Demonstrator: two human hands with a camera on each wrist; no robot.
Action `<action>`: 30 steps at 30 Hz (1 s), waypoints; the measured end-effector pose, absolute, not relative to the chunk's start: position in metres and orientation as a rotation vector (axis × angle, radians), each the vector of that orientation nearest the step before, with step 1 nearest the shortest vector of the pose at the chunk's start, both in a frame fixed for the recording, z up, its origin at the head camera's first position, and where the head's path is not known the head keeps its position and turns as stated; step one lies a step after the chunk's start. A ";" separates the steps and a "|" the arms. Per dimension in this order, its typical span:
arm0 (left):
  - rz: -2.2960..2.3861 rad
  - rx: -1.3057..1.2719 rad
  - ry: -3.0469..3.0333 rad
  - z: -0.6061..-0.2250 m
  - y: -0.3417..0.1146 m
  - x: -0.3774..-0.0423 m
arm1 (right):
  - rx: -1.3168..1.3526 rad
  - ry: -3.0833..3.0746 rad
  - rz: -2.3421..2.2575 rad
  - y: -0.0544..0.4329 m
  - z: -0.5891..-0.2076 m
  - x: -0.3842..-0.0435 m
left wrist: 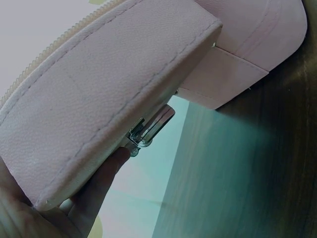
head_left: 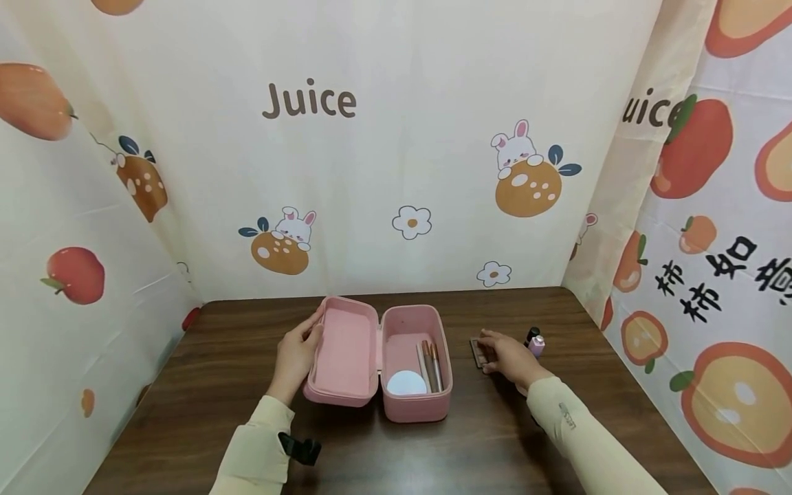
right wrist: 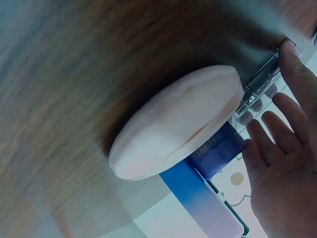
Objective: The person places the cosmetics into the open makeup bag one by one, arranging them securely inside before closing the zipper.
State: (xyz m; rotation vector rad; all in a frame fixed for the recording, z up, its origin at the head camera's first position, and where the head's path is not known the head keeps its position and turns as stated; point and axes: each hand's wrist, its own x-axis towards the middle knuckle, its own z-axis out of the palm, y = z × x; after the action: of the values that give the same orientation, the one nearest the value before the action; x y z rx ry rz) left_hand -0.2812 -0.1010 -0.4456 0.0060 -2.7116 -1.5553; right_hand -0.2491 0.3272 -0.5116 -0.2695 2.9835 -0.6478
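Observation:
My left hand (head_left: 295,361) grips the outer edge of the opened lid of a pink zip case (head_left: 416,409). In the left wrist view, the lid's metal zipper pull (left wrist: 153,126) hangs beside the fingers. Within the case lie a white round item (head_left: 406,383) and several slim pens or brushes (head_left: 430,364). To the right of the case, my right hand (head_left: 512,357) has its thumb and fingers about a small clear-edged eyeshadow palette (head_left: 477,353). Round pans show through it in the right wrist view; its far part is hidden there by a pale oval puff (right wrist: 178,124).
Behind my right hand stand a black-capped bottle (head_left: 532,335) and a lilac bottle (head_left: 537,346). The right wrist view shows a dark blue block (right wrist: 218,151) and a blue-to-white bottle (right wrist: 200,198) past the puff. A printed curtain (head_left: 371,172) borders the brown wooden table (head_left: 247,344).

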 end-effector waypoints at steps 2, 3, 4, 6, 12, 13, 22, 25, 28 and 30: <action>-1.565 0.007 -2.712 -0.445 -0.101 -0.281 | -0.282 2.991 -0.660 0.328 -0.511 -0.251; -1.566 0.006 -2.712 -0.445 -0.101 -0.281 | -0.310 3.002 -0.655 0.328 -0.511 -0.252; -1.568 0.005 -2.712 -0.444 -0.101 -0.281 | -0.337 3.012 -0.658 0.329 -0.511 -0.253; -1.569 0.003 -2.711 -0.444 -0.101 -0.281 | -0.392 3.034 -0.650 0.330 -0.512 -0.255; -1.568 -0.001 -2.710 -0.445 -0.101 -0.281 | -0.478 3.074 -0.651 0.329 -0.512 -0.258; -1.566 0.002 -2.710 -0.446 -0.101 -0.281 | -0.483 3.076 -0.659 0.329 -0.512 -0.258; -1.577 0.009 -2.708 -0.448 -0.100 -0.279 | -0.454 3.069 -0.771 0.324 -0.512 -0.257; -1.571 0.011 -2.711 -0.448 -0.100 -0.279 | -0.439 3.056 -0.849 0.321 -0.507 -0.258; -1.565 0.011 -2.713 -0.448 -0.101 -0.280 | -0.444 3.036 -0.957 0.315 -0.496 -0.262; -1.563 0.003 -2.711 -0.448 -0.101 -0.280 | -0.467 3.015 -1.032 0.311 -0.485 -0.264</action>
State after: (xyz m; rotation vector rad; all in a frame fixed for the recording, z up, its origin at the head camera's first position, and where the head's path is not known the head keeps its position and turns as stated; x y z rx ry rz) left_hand -0.2803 -0.1010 -0.4480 0.0033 -2.7108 -1.5634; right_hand -0.2641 0.3111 -0.4854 -0.4671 3.0149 -1.0319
